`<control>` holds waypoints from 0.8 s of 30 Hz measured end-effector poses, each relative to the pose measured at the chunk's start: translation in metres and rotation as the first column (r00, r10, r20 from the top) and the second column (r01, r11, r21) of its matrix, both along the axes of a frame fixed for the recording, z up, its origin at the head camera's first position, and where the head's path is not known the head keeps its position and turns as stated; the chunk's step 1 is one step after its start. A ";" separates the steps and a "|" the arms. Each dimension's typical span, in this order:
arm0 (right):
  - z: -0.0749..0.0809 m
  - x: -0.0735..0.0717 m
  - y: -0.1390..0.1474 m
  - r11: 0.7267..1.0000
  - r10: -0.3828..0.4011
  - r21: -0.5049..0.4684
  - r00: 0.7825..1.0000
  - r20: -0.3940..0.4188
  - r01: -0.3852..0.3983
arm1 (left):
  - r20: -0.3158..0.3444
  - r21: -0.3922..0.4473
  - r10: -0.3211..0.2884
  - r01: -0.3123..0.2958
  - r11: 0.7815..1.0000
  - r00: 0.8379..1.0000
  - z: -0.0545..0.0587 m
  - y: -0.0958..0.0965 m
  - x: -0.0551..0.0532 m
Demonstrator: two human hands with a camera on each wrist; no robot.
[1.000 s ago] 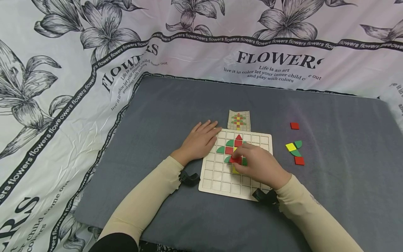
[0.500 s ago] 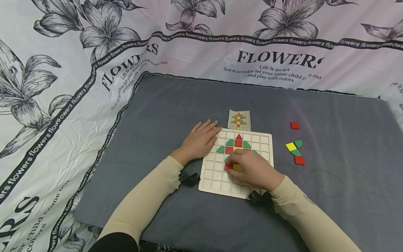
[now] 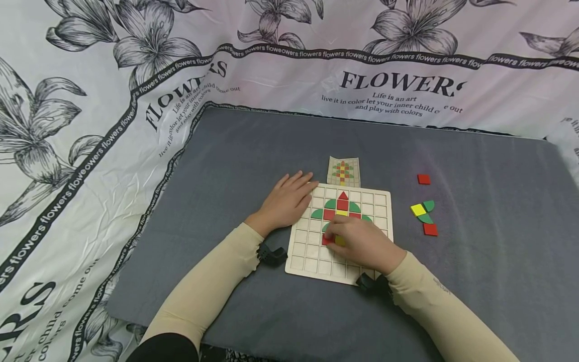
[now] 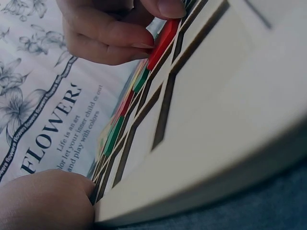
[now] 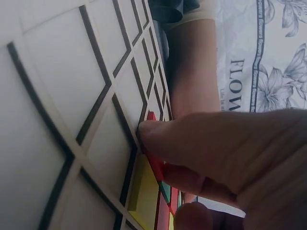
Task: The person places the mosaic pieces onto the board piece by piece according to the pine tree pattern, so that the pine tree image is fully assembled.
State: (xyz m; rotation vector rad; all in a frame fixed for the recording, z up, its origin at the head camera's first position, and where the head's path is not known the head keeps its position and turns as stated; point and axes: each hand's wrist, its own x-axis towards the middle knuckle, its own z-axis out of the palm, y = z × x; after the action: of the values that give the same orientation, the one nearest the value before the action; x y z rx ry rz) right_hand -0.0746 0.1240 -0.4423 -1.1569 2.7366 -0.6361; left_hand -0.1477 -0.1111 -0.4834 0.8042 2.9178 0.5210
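Note:
A light wooden grid board (image 3: 312,264) lies on the grey cloth, with red, green and yellow tiles set in its cells. My right hand (image 3: 362,241) pinches a red square tile (image 3: 325,240) between thumb and fingers, at the cell left of a yellow tile (image 3: 340,242). In the left wrist view this red tile (image 4: 164,44) leans slightly over the grid lines; whether it is fully seated I cannot tell. My left hand (image 3: 287,201) rests with straight fingers along the board's upper left edge. Part of the pattern is hidden beneath my right hand.
Behind the board lies a small pattern card (image 3: 343,172) with a tree-like figure. To the right are loose tiles: a red square (image 3: 423,179), a yellow one (image 3: 418,210), two green ones (image 3: 428,205) and another red square (image 3: 430,230). Flower-printed fabric (image 3: 289,80) borders the cloth.
My right hand has carried the red tile down and left to the cell beside the yellow tile, then stayed nearly still. The left hand has kept its place.

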 end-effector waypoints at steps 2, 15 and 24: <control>0.000 0.000 0.000 1.000 0.003 -0.002 1.000 0.000 -0.003 | -0.006 -0.001 0.000 0.000 1.000 1.000 0.000 0.000 0.000; 0.009 -0.005 0.008 1.000 -0.023 -0.019 1.000 0.017 0.024 | 0.006 -0.006 0.005 -0.005 1.000 1.000 -0.001 0.000 -0.001; 0.031 -0.024 0.044 0.983 -0.182 0.002 0.983 0.017 0.182 | -0.001 -0.004 0.000 0.000 1.000 1.000 -0.002 0.001 0.000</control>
State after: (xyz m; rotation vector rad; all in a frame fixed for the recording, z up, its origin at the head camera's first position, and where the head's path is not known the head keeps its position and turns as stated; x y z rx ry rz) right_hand -0.0986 0.1685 -0.4115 -0.9033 2.8495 -0.6609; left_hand -0.1474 -0.1106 -0.4855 0.8036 2.9186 0.5143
